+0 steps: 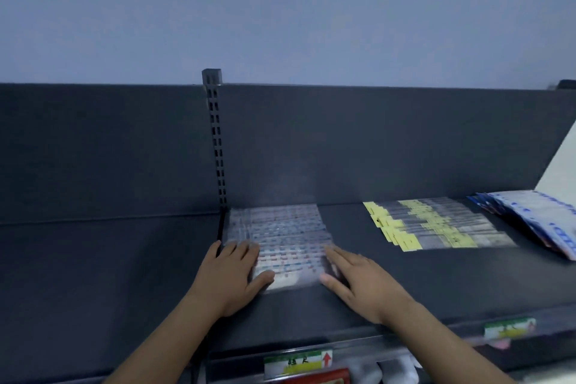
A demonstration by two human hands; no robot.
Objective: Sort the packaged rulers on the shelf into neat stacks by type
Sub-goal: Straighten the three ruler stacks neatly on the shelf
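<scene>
Head view: left hand (237,274) and right hand (358,280), fingers straight, press the ends of clear-packed rulers (286,237) on the dark shelf (124,259), with yellow-tagged rulers (436,224) and blue packs (536,215) to the right.

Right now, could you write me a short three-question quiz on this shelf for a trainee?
1. True or false: the left hand and right hand both touch the clear ruler packets with small coloured marks.
2. The clear packets with yellow cards lie: A left of those, B right, C underneath.
3. The blue-and-white packets lie at the dark shelf's far ___ end.
Key: 1 true; 2 B; 3 right.
</scene>
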